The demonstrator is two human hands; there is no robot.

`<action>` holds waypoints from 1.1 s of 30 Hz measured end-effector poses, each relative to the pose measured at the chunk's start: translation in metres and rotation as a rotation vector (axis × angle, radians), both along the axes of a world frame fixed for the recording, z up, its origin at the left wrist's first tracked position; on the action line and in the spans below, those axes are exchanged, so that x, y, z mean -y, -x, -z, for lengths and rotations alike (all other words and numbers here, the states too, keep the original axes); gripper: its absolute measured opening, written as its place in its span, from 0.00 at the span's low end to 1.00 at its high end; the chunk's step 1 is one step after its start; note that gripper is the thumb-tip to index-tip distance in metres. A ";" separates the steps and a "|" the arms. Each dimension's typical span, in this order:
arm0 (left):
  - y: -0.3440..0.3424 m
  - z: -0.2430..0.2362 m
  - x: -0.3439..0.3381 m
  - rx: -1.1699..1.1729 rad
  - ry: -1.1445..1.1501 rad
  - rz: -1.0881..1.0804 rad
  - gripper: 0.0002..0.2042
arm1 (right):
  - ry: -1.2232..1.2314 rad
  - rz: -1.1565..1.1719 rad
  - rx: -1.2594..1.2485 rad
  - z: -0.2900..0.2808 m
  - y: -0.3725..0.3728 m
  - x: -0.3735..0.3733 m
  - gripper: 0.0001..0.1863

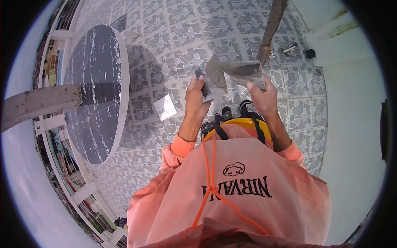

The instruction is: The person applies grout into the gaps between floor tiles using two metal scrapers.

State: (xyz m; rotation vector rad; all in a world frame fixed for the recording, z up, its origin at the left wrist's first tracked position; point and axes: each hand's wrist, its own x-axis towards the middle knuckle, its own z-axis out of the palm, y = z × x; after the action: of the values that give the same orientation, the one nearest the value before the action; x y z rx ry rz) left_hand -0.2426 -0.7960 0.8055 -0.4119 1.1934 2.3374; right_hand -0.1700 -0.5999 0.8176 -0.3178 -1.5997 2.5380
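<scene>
In front of my waist, my left hand (194, 96) is closed around a dark, flat plate-like piece (206, 87), its thumb on the near face. Wet-looking grey mortar (215, 73) is heaped against the far right side of that piece. To the right, my right hand (264, 96) grips the near corner of a grey, wedge-shaped, scoop-like piece (247, 73) smeared with the same grey. Its narrow left end meets the mortar. What exact kind of tool either piece is, I cannot make out. Below and left, a white square tile (165, 107) lies on the floor.
A round black marble-patterned table (97, 95) stands at the left, with a beam (41, 105) across its near view. A wooden post (273, 31) rises at the far right, near a corded black box (310, 53). A pale wall (351, 107) bounds the right; patterned tiles (194, 31) cover the floor.
</scene>
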 end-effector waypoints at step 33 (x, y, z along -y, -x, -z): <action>0.208 -0.038 -0.032 -0.424 0.140 0.197 0.21 | -0.564 -0.533 -0.032 -0.078 0.249 -0.118 0.30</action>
State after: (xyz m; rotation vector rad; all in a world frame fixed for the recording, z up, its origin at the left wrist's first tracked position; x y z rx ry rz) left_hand -0.4510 -0.7641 0.8433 0.1634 1.5187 2.2378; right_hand -0.4190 -0.4820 0.8957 0.2414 -2.5508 2.2179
